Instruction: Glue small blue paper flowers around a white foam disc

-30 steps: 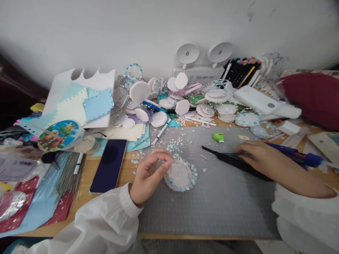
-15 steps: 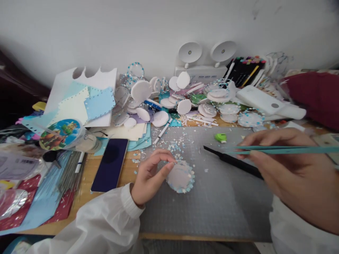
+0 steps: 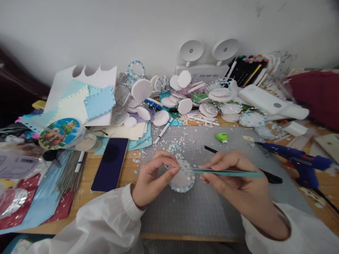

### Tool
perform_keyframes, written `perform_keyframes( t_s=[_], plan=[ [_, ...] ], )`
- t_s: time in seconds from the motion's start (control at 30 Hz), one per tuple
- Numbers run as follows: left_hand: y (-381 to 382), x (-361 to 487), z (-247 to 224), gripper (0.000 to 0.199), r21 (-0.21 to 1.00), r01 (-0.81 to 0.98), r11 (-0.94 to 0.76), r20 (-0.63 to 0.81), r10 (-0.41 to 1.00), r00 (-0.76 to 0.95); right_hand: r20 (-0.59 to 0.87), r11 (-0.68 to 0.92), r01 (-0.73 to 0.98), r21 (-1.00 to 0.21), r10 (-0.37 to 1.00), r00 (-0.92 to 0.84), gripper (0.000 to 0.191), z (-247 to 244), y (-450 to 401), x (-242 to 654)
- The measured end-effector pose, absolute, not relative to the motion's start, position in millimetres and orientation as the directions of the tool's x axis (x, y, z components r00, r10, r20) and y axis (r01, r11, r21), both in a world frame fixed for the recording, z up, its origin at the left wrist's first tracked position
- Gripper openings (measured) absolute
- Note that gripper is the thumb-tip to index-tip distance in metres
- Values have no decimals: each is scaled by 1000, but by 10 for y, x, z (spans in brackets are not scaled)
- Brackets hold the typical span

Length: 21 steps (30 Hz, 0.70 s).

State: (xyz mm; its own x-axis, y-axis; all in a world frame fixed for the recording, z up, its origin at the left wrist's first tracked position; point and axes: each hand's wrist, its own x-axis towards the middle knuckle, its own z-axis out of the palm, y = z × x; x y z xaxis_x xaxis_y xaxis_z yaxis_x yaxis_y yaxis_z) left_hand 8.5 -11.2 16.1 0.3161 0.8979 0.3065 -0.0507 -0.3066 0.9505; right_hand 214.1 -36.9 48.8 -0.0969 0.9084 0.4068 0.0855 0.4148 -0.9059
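Note:
In my right hand (image 3: 238,183) I pinch a pair of teal tweezers (image 3: 233,173), its tips pointing left toward my other fingers. My left hand (image 3: 156,176) has thumb and forefinger pressed together above the left edge of a round white disc (image 3: 182,179); whatever small thing may be between them is too small to make out. Small blue and white stars ring the disc's rim, and it lies on the grey cutting mat (image 3: 212,218). Loose little stars (image 3: 176,144) are scattered just behind it. A black craft knife (image 3: 272,177) lies partly hidden under my right hand.
A blue glue gun (image 3: 302,160) with a red light lies at right, its cord trailing off. A green clip-like piece (image 3: 221,137) sits on the mat. At left are a phone (image 3: 109,164) and a tilted cup (image 3: 66,134). White discs (image 3: 141,90) pile up behind.
My right hand has moved left with the tweezers, bringing their tips to my left fingertips over the disc. The glue gun now shows at right. My left hand has barely moved.

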Motion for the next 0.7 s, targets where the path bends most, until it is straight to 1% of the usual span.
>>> perform_keyframes(
  t_s=[0.2,0.3,0.57,0.7],
  plan=[
    [-97,90,161,5,946,-58,-318,319,886,338,383,389,90,-917,920,-79,18,463,-389,2128],
    [-101,88,159,5,946,-64,-317,319,885,340,339,345,71,-936,938,-77,16,468,-393,2121],
    [-109,81,144,5,951,-79,-298,306,885,350,193,191,-45,-981,980,-55,13,460,-382,2081],
    [-114,76,149,6,952,-79,-295,303,887,349,128,123,-136,-983,991,-33,13,417,-404,2064]
  ],
)
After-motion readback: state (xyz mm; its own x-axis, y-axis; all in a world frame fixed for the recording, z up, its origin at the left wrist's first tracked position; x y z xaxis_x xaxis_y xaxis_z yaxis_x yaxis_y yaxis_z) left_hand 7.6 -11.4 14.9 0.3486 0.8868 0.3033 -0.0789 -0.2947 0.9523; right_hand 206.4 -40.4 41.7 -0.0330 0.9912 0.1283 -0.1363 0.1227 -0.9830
